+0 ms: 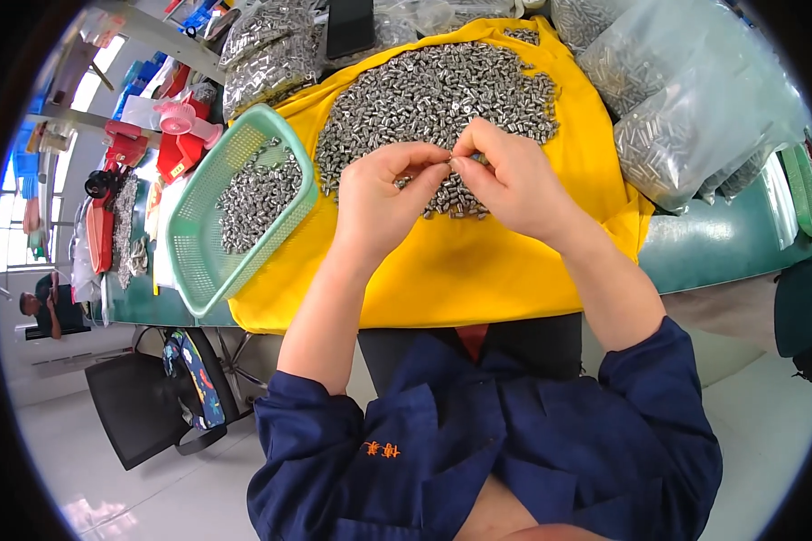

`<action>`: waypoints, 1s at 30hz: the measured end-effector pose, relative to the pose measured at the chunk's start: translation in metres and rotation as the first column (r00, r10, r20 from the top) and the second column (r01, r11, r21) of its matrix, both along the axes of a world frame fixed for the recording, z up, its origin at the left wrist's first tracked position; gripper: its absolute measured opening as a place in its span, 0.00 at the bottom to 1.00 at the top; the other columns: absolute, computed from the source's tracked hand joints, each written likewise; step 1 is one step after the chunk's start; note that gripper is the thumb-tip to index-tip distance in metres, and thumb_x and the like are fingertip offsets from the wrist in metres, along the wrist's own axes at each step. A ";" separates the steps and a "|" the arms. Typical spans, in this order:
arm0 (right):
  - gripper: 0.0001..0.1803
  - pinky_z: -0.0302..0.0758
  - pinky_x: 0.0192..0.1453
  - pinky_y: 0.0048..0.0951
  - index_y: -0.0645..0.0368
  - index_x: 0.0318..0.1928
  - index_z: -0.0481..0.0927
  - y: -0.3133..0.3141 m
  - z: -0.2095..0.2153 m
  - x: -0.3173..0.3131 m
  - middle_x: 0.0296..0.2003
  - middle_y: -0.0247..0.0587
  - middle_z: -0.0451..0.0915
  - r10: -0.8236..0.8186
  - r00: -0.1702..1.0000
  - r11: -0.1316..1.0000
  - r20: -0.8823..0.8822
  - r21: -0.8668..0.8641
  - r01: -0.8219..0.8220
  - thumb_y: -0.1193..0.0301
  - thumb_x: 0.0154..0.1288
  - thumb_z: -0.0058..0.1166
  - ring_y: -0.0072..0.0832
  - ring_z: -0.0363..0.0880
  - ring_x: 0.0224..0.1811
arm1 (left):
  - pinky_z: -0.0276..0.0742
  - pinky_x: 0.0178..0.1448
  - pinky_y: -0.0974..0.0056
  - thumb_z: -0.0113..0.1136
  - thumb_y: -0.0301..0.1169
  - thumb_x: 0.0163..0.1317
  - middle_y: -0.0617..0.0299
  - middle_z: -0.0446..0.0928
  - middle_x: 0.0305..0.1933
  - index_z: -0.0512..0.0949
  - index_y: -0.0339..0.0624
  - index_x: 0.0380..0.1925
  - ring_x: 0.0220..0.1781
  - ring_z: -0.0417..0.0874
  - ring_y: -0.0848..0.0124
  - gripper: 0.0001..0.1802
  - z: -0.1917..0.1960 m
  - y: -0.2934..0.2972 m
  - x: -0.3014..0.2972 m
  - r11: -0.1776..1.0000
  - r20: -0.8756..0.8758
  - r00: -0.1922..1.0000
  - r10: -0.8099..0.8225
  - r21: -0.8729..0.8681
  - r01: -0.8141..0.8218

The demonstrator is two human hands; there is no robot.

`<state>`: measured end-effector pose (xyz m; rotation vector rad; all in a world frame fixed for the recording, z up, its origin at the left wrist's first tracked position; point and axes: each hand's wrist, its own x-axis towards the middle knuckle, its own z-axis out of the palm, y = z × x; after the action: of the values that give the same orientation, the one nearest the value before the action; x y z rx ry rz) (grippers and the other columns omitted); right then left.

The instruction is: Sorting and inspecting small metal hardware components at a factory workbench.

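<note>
My left hand (379, 200) and my right hand (514, 180) meet fingertip to fingertip above the near edge of a wide heap of small silver metal cylinders (433, 90). Thumb and forefinger of each hand are pinched together. Whatever sits between the fingertips is too small and too covered to make out. Under the heap lies a yellow cloth (424, 279) that reaches the table's front edge. To the left of my left hand, a light green plastic basket (197, 279), set at a slant, holds more small metal pieces (260, 194).
Clear bags of metal parts stand at the back left (271, 54) and right (668, 135). A dark phone (350, 27) lies at the far edge. A pink fan (185, 119) and red bins are left on the green table (713, 243). A black chair (135, 406) stands lower left; another person (52, 307) is far left.
</note>
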<state>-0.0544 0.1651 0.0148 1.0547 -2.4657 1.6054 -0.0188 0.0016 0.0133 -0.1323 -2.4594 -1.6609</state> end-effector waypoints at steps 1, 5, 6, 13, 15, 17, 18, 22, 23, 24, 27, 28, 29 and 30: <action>0.05 0.66 0.26 0.36 0.60 0.30 0.68 0.000 -0.002 -0.001 0.20 0.46 0.72 0.001 1.000 1.000 0.014 -0.030 0.000 0.72 0.57 0.47 0.42 0.72 0.23 | 0.74 0.35 0.72 0.59 0.23 0.49 0.57 0.79 0.29 0.79 0.37 0.31 0.28 0.79 0.73 0.07 0.002 0.001 0.001 0.995 -0.103 0.995 0.004 -0.097 -0.014; 0.06 0.66 0.26 0.34 0.60 0.30 0.68 -0.001 -0.005 -0.003 0.19 0.44 0.72 -0.021 1.000 0.998 0.003 -0.065 0.021 0.71 0.57 0.48 0.39 0.71 0.21 | 0.74 0.32 0.67 0.58 0.25 0.50 0.56 0.77 0.27 0.77 0.38 0.31 0.26 0.78 0.66 0.07 0.011 0.006 0.004 0.937 -0.296 0.955 -0.039 -0.343 -0.068; 0.06 0.66 0.26 0.34 0.60 0.30 0.68 -0.001 -0.005 -0.003 0.19 0.44 0.72 -0.021 1.000 0.998 0.004 -0.062 0.021 0.71 0.57 0.48 0.39 0.71 0.21 | 0.73 0.30 0.65 0.57 0.27 0.51 0.56 0.75 0.25 0.75 0.38 0.31 0.25 0.77 0.63 0.07 0.011 0.007 0.004 0.852 -0.343 0.931 -0.127 -0.518 -0.075; 0.05 0.67 0.27 0.26 0.59 0.29 0.69 0.003 -0.007 -0.003 0.20 0.39 0.71 0.093 0.991 0.993 0.093 -0.083 -0.085 0.71 0.57 0.48 0.28 0.70 0.22 | 0.71 0.27 0.59 0.50 0.28 0.55 0.57 0.72 0.21 0.70 0.40 0.26 0.24 0.75 0.58 0.04 0.022 -0.018 0.013 0.650 -0.188 0.920 -0.344 -0.755 0.089; 0.05 0.65 0.27 0.21 0.60 0.28 0.69 0.013 -0.006 -0.018 0.20 0.33 0.68 0.042 0.988 0.973 0.148 -0.233 -0.006 0.72 0.58 0.48 0.18 0.65 0.23 | 0.71 0.27 0.65 0.45 0.27 0.59 0.58 0.73 0.20 0.71 0.38 0.27 0.22 0.75 0.64 0.07 0.036 -0.029 0.025 0.827 0.097 0.995 -0.029 -0.556 0.079; 0.05 0.65 0.27 0.20 0.60 0.29 0.69 0.017 -0.001 -0.019 0.20 0.31 0.67 0.028 0.983 0.974 0.181 -0.227 0.014 0.72 0.58 0.48 0.17 0.64 0.23 | 0.70 0.29 0.72 0.44 0.28 0.62 0.63 0.72 0.21 0.72 0.36 0.31 0.22 0.72 0.75 0.08 0.022 -0.052 0.027 0.992 0.271 0.958 -0.098 -0.051 0.116; 0.05 0.65 0.28 0.20 0.60 0.30 0.70 0.008 -0.003 -0.013 0.21 0.32 0.68 0.046 0.992 0.989 0.117 -0.145 -0.029 0.72 0.58 0.48 0.17 0.64 0.23 | 0.68 0.31 0.76 0.46 0.27 0.62 0.68 0.70 0.22 0.74 0.36 0.34 0.25 0.69 0.81 0.08 0.018 -0.047 0.028 0.981 0.232 0.958 -0.170 0.134 0.141; 0.05 0.65 0.30 0.20 0.60 0.32 0.70 -0.006 -0.012 -0.004 0.22 0.32 0.70 0.053 0.991 0.994 0.121 -0.104 -0.040 0.71 0.59 0.48 0.17 0.64 0.23 | 0.67 0.35 0.77 0.51 0.24 0.58 0.69 0.73 0.26 0.77 0.37 0.39 0.29 0.71 0.82 0.10 0.009 -0.031 0.013 0.988 0.149 0.979 -0.139 0.084 0.128; 0.05 0.65 0.30 0.20 0.60 0.32 0.70 -0.005 -0.015 -0.007 0.23 0.31 0.70 0.034 0.987 0.987 0.158 -0.160 -0.008 0.71 0.59 0.48 0.16 0.64 0.24 | 0.67 0.36 0.77 0.52 0.23 0.57 0.69 0.73 0.27 0.77 0.37 0.39 0.29 0.71 0.82 0.10 0.004 -0.027 0.009 0.973 0.196 0.969 -0.150 0.205 0.109; 0.05 0.65 0.30 0.19 0.60 0.33 0.70 -0.005 -0.017 -0.009 0.23 0.30 0.70 0.013 0.980 0.976 0.199 -0.216 0.031 0.71 0.59 0.47 0.16 0.64 0.24 | 0.67 0.36 0.77 0.53 0.23 0.56 0.69 0.74 0.29 0.77 0.37 0.40 0.30 0.71 0.82 0.11 0.000 -0.024 0.006 0.944 0.242 0.955 -0.170 0.320 0.087; 0.04 0.64 0.31 0.18 0.59 0.33 0.70 -0.006 -0.015 -0.006 0.25 0.28 0.69 0.049 0.955 0.967 0.292 -0.253 0.028 0.72 0.60 0.47 0.15 0.63 0.26 | 0.68 0.34 0.76 0.53 0.24 0.56 0.70 0.73 0.31 0.76 0.36 0.43 0.29 0.70 0.82 0.13 -0.008 -0.012 -0.002 0.854 0.306 0.930 -0.203 0.519 0.016; 0.04 0.63 0.31 0.18 0.59 0.33 0.70 -0.007 -0.015 -0.006 0.26 0.28 0.69 0.058 0.949 0.963 0.308 -0.267 0.028 0.73 0.60 0.46 0.15 0.63 0.26 | 0.68 0.34 0.76 0.53 0.25 0.58 0.70 0.73 0.31 0.75 0.35 0.44 0.28 0.69 0.82 0.13 -0.011 -0.010 -0.004 0.772 0.313 0.922 -0.227 0.635 -0.025; 0.04 0.63 0.31 0.18 0.59 0.33 0.70 -0.008 -0.016 -0.006 0.26 0.28 0.69 0.057 0.949 0.963 0.310 -0.268 0.030 0.73 0.60 0.46 0.15 0.63 0.26 | 0.68 0.34 0.76 0.53 0.25 0.58 0.70 0.73 0.31 0.75 0.35 0.44 0.28 0.69 0.82 0.13 -0.015 -0.010 -0.007 0.773 0.314 0.921 -0.229 0.634 -0.024; 0.04 0.63 0.30 0.18 0.60 0.33 0.70 -0.008 -0.018 -0.008 0.26 0.28 0.69 0.072 0.952 0.960 0.299 -0.279 0.015 0.73 0.59 0.47 0.15 0.63 0.27 | 0.68 0.34 0.76 0.52 0.26 0.59 0.70 0.72 0.29 0.74 0.35 0.45 0.27 0.69 0.82 0.13 -0.021 -0.010 -0.010 0.697 0.308 0.919 -0.245 0.715 -0.054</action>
<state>-0.0623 0.1574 -0.0034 0.8600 -2.2952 2.1953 -0.0286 -0.0086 -0.0075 0.1916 -1.8161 -2.7881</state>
